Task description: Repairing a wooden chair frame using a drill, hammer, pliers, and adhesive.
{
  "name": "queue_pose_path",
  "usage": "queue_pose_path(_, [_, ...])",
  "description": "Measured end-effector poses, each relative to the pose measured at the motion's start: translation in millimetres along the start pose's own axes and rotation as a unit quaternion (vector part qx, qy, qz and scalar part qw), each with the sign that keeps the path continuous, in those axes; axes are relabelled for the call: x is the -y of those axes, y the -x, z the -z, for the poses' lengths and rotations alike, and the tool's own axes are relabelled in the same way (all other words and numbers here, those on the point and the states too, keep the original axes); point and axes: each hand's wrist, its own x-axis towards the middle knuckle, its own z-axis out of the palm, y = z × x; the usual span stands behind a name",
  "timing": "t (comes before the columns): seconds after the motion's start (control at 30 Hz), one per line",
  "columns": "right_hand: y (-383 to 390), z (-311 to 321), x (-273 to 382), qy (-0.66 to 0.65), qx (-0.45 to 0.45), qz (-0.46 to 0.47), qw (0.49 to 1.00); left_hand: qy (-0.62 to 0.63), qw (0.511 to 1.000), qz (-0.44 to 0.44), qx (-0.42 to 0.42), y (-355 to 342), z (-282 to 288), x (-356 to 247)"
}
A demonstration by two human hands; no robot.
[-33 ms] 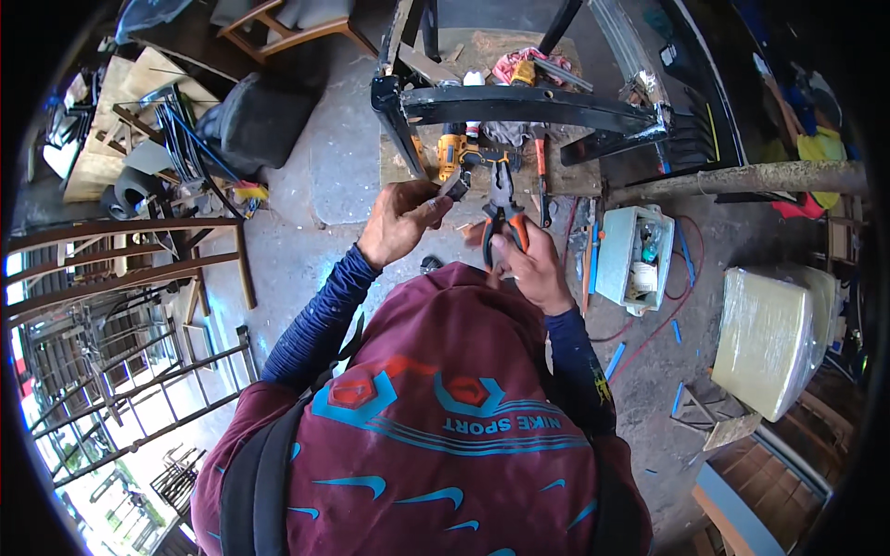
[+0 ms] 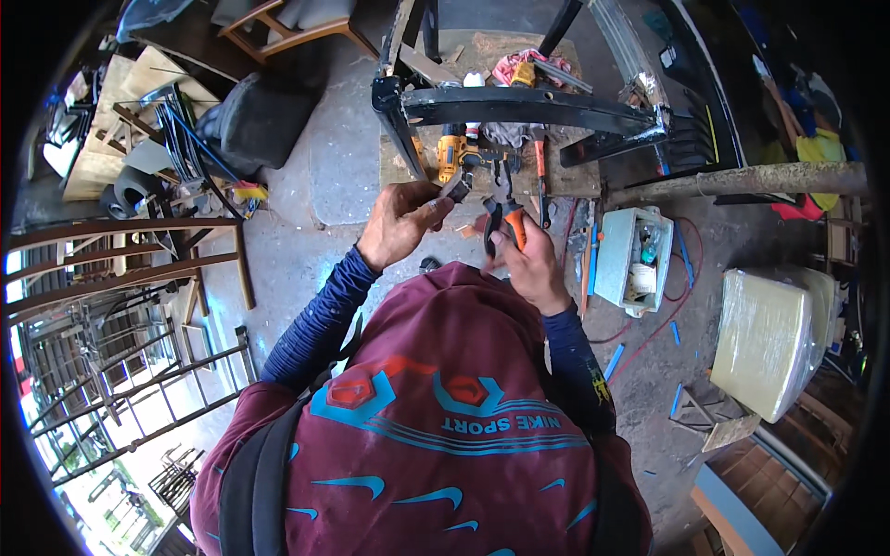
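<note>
My left hand [image 2: 399,222] is raised in front of me and pinches a small dark piece [image 2: 457,190] between its fingertips. My right hand [image 2: 530,264] grips a pair of orange-handled pliers [image 2: 505,211], whose jaws point up toward that piece. Both hands are held just before a wooden bench [image 2: 575,181]. A curved black metal frame [image 2: 519,107] lies across the bench. A yellow drill [image 2: 451,153] and a red-handled tool [image 2: 540,167] rest under it.
A white box [image 2: 623,255] of small items stands on the concrete floor to the right, with a plastic-wrapped cushion [image 2: 765,338] beyond it. Metal chair frames [image 2: 120,278] crowd the left. A black cushion [image 2: 264,116] and wooden boards [image 2: 102,139] lie at the upper left.
</note>
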Motion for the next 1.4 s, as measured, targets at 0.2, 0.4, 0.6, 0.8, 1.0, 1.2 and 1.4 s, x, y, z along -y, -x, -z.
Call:
queue_pose_path(0.2, [-17.6, -12.3, -1.9, 0.305, -0.114, 0.257, 0.91, -0.018, 1.0, -0.017, 0.018, 8.7, -1.8, -10.7])
queue_pose_path(0.4, [-23.5, -13.2, 10.6, 0.346, -0.114, 0.291, 0.885, -0.035, 0.999, -0.02, 0.019, 14.1, 4.7, -10.2])
queue_pose_path(0.6, [-32.5, -14.1, 8.5, 0.487, -0.202, 0.207, 0.824, -0.041, 0.997, -0.029, 0.062, 13.9, -1.8, -3.1])
queue_pose_path(0.8, [-35.2, -8.9, -1.6, 0.417, -0.188, 0.243, 0.855, -0.101, 0.993, -0.041, 0.049, 2.4, -10.8, 8.9])
queue_pose_path(1.0, [-31.1, -8.2, -17.1, 0.337, -0.115, 0.167, 0.919, -0.07, 0.986, -0.066, 0.133, -2.7, -15.8, 18.7])
queue_pose_path(1.2, [-17.0, 2.9, -3.2, 0.277, -0.035, 0.197, 0.94, -0.087, 0.963, -0.085, 0.238, -11.8, -1.4, 30.1])
queue_pose_path(1.4, [-28.8, 41.1, -7.2, 0.101, 0.213, 0.088, 0.968, -0.081, 0.943, -0.091, 0.309, -9.8, 47.5, 49.9])
